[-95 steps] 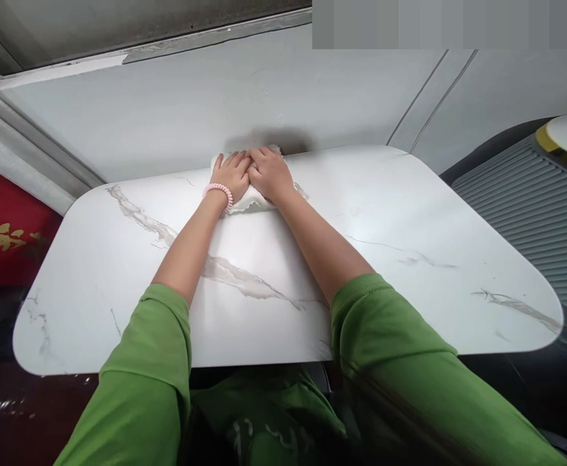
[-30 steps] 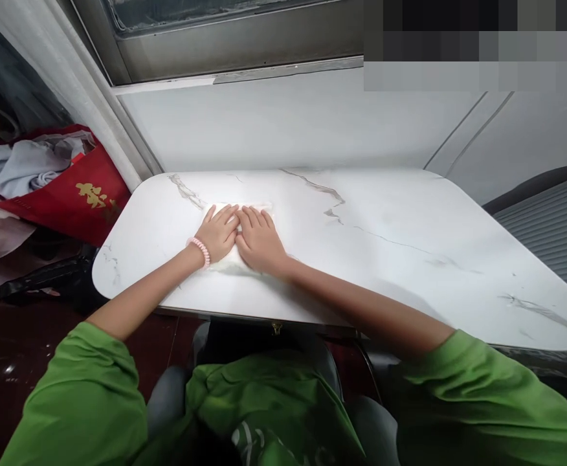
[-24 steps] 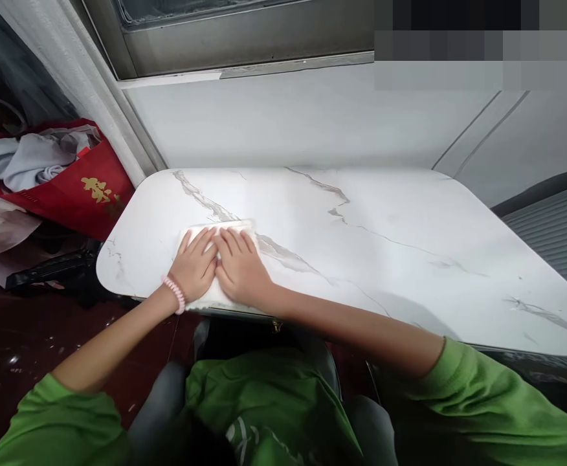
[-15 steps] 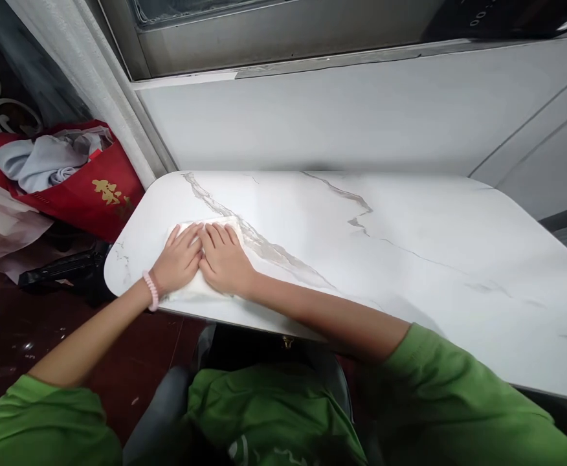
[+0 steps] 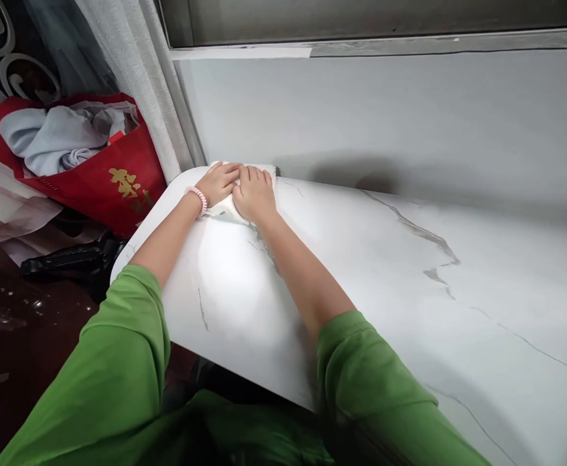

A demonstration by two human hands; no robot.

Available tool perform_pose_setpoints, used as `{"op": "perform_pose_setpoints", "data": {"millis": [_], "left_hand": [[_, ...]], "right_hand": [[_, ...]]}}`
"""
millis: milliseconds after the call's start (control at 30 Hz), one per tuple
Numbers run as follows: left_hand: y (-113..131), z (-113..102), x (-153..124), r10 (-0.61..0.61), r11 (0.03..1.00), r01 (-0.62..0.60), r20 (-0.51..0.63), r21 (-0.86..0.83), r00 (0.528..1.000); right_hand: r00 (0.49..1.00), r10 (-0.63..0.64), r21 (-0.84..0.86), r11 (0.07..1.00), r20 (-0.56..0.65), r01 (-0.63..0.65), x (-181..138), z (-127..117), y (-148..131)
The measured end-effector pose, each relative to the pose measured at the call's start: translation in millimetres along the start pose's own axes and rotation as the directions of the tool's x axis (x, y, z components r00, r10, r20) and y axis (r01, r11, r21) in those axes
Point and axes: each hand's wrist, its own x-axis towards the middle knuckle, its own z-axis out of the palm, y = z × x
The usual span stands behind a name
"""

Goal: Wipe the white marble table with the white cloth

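A folded white cloth (image 5: pixel 230 208) lies at the far left edge of the white marble-patterned tabletop (image 5: pixel 235 278). My left hand (image 5: pixel 219 184) presses down on its left part, fingers close together and bent over it; a pink coil band circles the wrist. Right beside it, my right hand (image 5: pixel 254 193) bears on the cloth's right part, its fingers also closed over it. The two hands touch at the thumbs. Much of the cloth is hidden beneath them, and its near edge is bunched and slightly raised.
A pale wall panel (image 5: pixel 342 110) stands along the table's far side. To the left, a red bag (image 5: pixel 103 178) holds light grey fabric, beside a whitish curtain (image 5: pixel 133 71). A black item (image 5: pixel 70 262) lies below the table's left end.
Both hands have pushed the cloth away from the near table edge to the far edge. The view has shifted left, and my arms reach farther out.
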Motion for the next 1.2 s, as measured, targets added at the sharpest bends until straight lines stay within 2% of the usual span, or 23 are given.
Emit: {"op": "perform_pose_setpoints", "data": {"millis": [200,367,500,700,800,867,933,1033,1100,1200], "left_hand": [[2.2,3.6,-0.3,-0.025,1.0,0.025,0.004,-0.004,1.0],[25.7,-1.3,-31.9,-0.078,0.996,0.076,0.06,0.044,0.995],[51.6,-13.1,-91.7,-0.067,0.996,0.061,0.092,0.067,0.994],[83.3,-41.9,-206.9,-0.072,0.994,0.065,0.076,0.093,0.995],[89.8,-52.6,-250.6,-0.112,0.987,0.104,0.055,0.123,0.992],[89.3,-56.6,-266.9,-0.135,0.982,0.132,0.013,0.135,0.991],[86.3,-58.5,-272.1,-0.157,0.978,0.158,-0.017,0.137,0.987],[78.5,-58.9,-263.3,-0.187,0.973,0.188,-0.021,0.135,0.982],[69.7,-57.9,-249.5,-0.196,0.972,0.197,-0.021,0.127,0.98],[47.7,-54.4,-218.1,-0.177,0.981,0.177,-0.009,0.085,0.984]], "right_hand": [[0.999,-0.04,0.011,0.999,-0.01,0.04,1.0,7.1,8.4],[0.999,-0.04,0.043,0.998,0.033,0.039,-28.4,-5.0,-8.8],[0.992,-0.102,0.05,0.994,0.071,0.099,-73.5,-20.9,-48.1],[0.971,-0.163,0.099,0.984,0.178,0.147,-143.2,-41.4,-133.7],[0.952,-0.249,0.12,0.966,0.18,0.231,-160.9,-44.3,-164.9],[0.94,-0.303,0.106,0.952,0.158,0.289,-161.2,-44.3,-176.1],[0.932,-0.333,0.101,0.942,0.145,0.321,-152.9,-44.1,-179.2],[0.915,-0.377,0.155,0.922,0.146,0.356,-131.1,-42.6,-172.6],[0.918,-0.372,0.18,0.921,0.135,0.347,-115.2,-38.7,-164.6],[0.953,-0.283,0.164,0.95,0.105,0.264,-89.9,-27.2,-149.9]]}}
